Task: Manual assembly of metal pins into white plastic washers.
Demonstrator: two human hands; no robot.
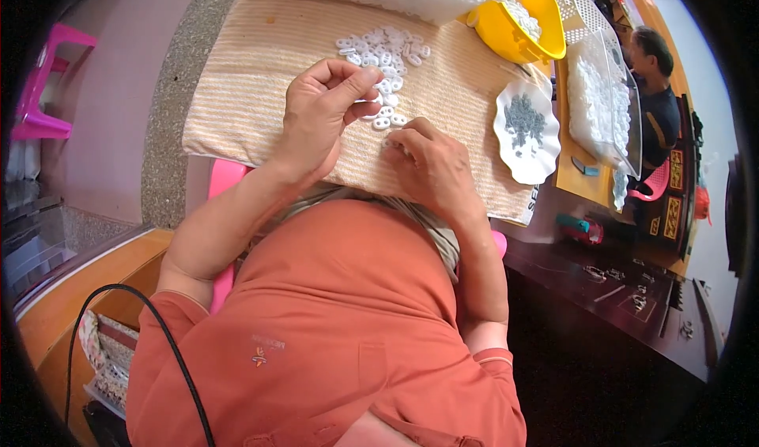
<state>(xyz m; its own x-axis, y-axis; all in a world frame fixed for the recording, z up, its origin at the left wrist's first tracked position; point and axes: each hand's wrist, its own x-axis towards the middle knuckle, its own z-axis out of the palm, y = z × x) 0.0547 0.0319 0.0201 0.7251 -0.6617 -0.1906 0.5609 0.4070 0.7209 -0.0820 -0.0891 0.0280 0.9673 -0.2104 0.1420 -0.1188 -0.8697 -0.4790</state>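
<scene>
Both hands busy around my little pile of white two-hole pieces (393,45) on the stripy cloth (253,83).
My left hand (328,107) has thumb and forefinger brought together by the pile, can't tell what's pinched there tbh. My right hand (431,166) is curled just beside the nearest pieces, grip hidden too. Wavy white plate (526,166) of grey bits (522,121) sits off right.
</scene>
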